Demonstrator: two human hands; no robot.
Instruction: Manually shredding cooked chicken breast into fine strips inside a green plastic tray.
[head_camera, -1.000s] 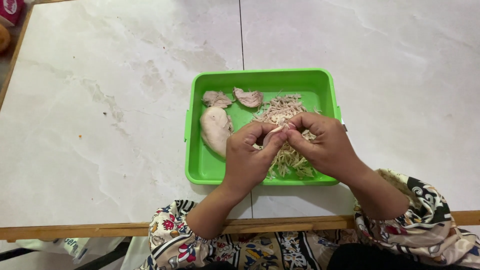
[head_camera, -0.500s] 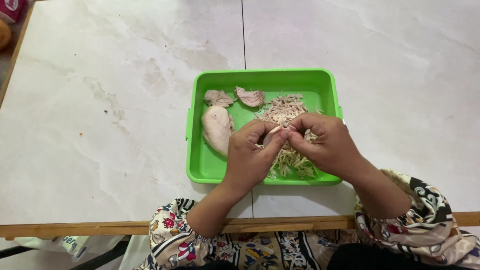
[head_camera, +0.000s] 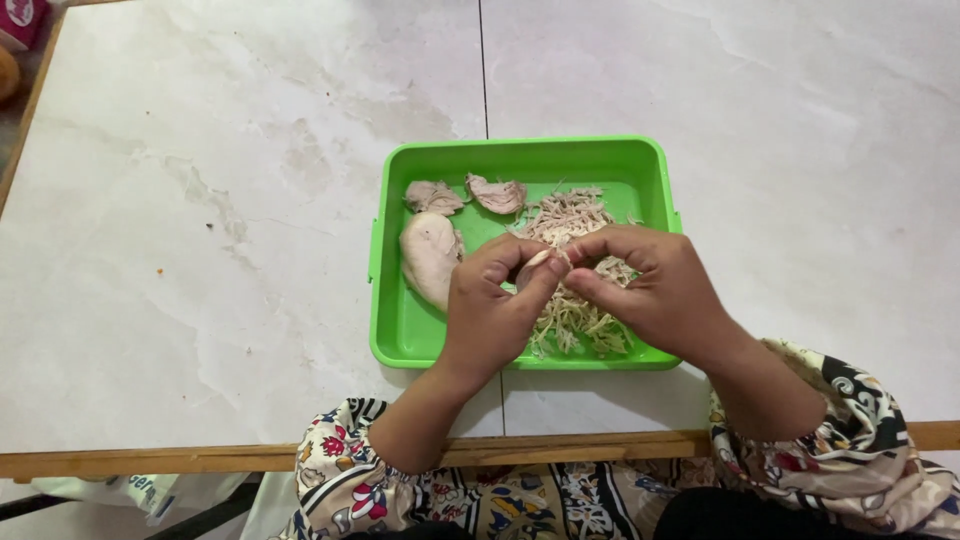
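Note:
A green plastic tray (head_camera: 400, 335) sits on the pale marble table (head_camera: 230, 230). In it lie a large cooked chicken piece (head_camera: 428, 257), two smaller pieces (head_camera: 433, 196) (head_camera: 497, 194) and a heap of shredded chicken (head_camera: 572, 220). Over the heap, my left hand (head_camera: 490, 315) and my right hand (head_camera: 655, 295) meet fingertip to fingertip. Both pinch a small pale chicken piece (head_camera: 540, 260) between thumbs and forefingers. Part of the shredded heap is hidden under my hands.
A wooden strip (head_camera: 150, 462) runs along the table's near edge. A seam (head_camera: 483, 70) divides the marble slabs behind the tray. A red object (head_camera: 20, 20) sits at the far left corner. My patterned sleeves (head_camera: 850, 440) hang over the near edge.
My hands stay over the shredded heap, with the fingertips working the small piece slightly. The tray and the other chicken pieces have not moved.

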